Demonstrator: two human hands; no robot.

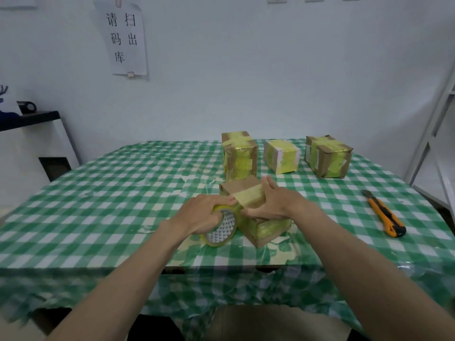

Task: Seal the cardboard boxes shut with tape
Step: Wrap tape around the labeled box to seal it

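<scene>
Soft even light, edges warped

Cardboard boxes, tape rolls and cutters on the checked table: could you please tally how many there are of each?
Cardboard boxes: 4, three taped ones at the back and one under the hands
Tape rolls: 1, yellowish, held in the left hand
Utility knives: 1, orange and black, lying at the right
Total: 6

Matt brown cardboard box (pixel 242 193), glossy yellow tape (pixel 248 195), shiny plastic tablecloth (pixel 123 193)

Orange utility knife (pixel 385 214) on checkered tablecloth (pixel 110 198)
</scene>
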